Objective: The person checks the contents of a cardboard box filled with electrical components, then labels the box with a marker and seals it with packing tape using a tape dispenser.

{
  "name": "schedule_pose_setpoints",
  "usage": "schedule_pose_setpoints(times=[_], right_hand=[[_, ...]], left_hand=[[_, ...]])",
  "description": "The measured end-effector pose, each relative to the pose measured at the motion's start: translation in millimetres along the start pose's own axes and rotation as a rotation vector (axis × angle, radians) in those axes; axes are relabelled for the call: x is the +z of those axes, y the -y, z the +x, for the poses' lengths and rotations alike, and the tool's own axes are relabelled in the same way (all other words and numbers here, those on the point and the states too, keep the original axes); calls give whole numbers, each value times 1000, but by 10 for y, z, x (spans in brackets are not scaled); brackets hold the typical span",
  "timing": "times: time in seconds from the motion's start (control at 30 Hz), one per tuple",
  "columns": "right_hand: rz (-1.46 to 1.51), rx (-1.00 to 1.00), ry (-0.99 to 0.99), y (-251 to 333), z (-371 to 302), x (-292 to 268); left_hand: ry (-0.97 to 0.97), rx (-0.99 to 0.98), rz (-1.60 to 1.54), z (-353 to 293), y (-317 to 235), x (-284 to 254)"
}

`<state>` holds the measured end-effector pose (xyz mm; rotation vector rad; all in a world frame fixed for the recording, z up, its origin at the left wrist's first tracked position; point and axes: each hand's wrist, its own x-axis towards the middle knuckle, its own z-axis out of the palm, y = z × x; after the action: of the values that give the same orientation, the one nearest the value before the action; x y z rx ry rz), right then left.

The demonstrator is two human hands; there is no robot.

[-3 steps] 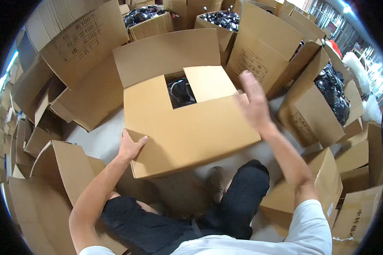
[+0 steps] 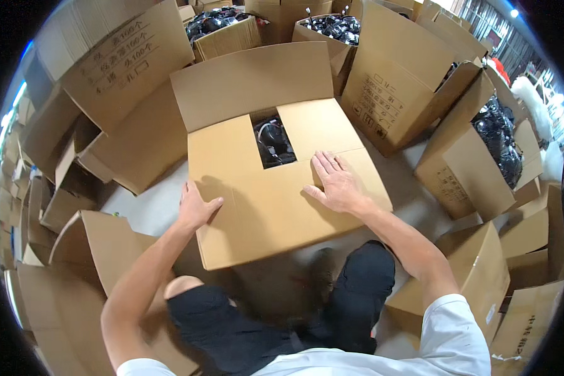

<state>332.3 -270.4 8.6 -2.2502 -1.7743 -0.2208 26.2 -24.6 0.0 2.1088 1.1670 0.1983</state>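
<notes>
A brown cardboard box (image 2: 257, 216) sits in front of me, its far flap (image 2: 254, 78) standing up. Its side flaps and near flap are folded inward. Through the gap between them shows black plastic wrapping (image 2: 273, 141) with a pale cord or strap; what is inside cannot be made out. My left hand (image 2: 198, 205) grips the box's left edge, thumb on top and fingers down the side. Flat on the near flap, right of the gap, lies my right hand (image 2: 337, 183), fingers stretched out and holding nothing.
Open cartons crowd around: a tall one (image 2: 395, 81) at the far right, one with black bagged goods (image 2: 498, 141) at right, and a large one (image 2: 128, 62) at left. Far cartons hold black bundles (image 2: 331, 28). Another carton (image 2: 109, 241) stands near my left arm.
My right hand has come down and left from the raised right side onto the near flap. The right flap now lies lower. My left hand stays at the left edge.
</notes>
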Motion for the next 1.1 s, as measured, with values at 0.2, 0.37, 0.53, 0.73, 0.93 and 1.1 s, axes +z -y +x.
schedule_pose_setpoints(times=[0.2, 0.37, 0.53, 0.73, 0.93, 1.1], right_hand=[[3, 5, 80, 168, 319, 155], [75, 4, 49, 261, 403, 129], [119, 17, 43, 181, 372, 115], [62, -25, -298, 119, 313, 120], [77, -90, -159, 128, 819, 411], [117, 110, 42, -95, 1758, 744]], left_hand=[[-540, 451, 321, 1661, -478, -569], [-810, 515, 814, 2834, -1326, -1163], [-451, 387, 708, 2659, -1840, -1224], [-243, 892, 661, 922, -575, 159], [-119, 703, 485, 945, -482, 215], [-227, 595, 467, 1848, -567, 359]])
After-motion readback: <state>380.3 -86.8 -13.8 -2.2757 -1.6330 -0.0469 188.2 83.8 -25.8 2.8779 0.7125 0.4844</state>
